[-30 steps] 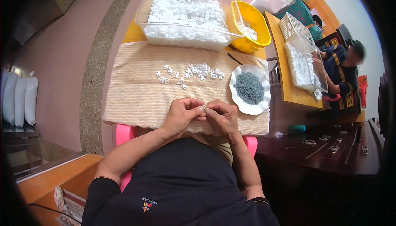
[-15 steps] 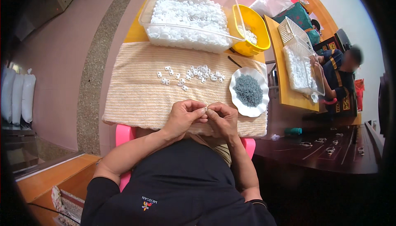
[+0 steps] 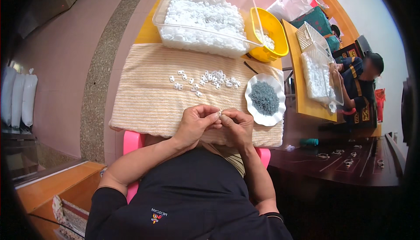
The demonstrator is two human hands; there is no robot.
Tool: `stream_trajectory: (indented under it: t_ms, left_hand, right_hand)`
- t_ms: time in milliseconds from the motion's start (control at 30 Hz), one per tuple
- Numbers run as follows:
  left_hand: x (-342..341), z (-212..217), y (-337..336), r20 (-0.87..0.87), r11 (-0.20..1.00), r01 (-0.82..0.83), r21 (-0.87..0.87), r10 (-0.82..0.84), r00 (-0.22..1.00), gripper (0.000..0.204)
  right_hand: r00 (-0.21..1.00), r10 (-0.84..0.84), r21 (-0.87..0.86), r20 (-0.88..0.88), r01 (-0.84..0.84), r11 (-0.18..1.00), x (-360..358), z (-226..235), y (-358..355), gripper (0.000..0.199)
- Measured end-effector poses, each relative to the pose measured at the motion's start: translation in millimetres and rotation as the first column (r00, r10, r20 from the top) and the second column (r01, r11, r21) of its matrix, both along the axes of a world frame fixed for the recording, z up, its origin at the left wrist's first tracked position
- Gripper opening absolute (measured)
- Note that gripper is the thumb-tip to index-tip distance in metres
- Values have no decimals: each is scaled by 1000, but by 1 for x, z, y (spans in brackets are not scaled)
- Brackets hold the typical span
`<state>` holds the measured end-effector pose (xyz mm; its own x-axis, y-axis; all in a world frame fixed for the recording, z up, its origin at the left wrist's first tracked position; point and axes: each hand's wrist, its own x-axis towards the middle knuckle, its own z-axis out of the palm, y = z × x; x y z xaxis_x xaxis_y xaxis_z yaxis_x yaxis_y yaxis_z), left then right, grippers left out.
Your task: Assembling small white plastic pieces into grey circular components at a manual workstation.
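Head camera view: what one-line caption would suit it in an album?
Both hands, left hand and right hand, pinch a small white piece over a striped cloth beside a plate of grey bits.

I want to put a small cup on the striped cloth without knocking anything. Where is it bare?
The striped cloth is bare on its left half, from the left hem to the scattered white pieces, and below them down to the left hand. The right end is crowded by the white plate and the right hand.
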<state>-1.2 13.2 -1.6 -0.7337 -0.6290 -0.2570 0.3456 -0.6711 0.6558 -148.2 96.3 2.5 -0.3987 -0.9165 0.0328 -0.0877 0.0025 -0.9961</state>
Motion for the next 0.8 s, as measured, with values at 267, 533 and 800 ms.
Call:
stream_trajectory:
  t_ms: [267,533,800]
  left_hand:
    - [0,1,-1,7,1000,-13,-18,13,1000,14]
    - [-1,3,-4,-4,999,-38,32,38,999,13]
    - [-1,-1,-10,24,985,-119,124,117,993,12]
  right_hand:
    - [1000,20,71,6,-21,997,-1,9,-3,9]
    - [951,246,123,-187,-225,966,-30,26,-18,9]
    - [372,63,44,-926,-59,997,-51,56,-64,15]
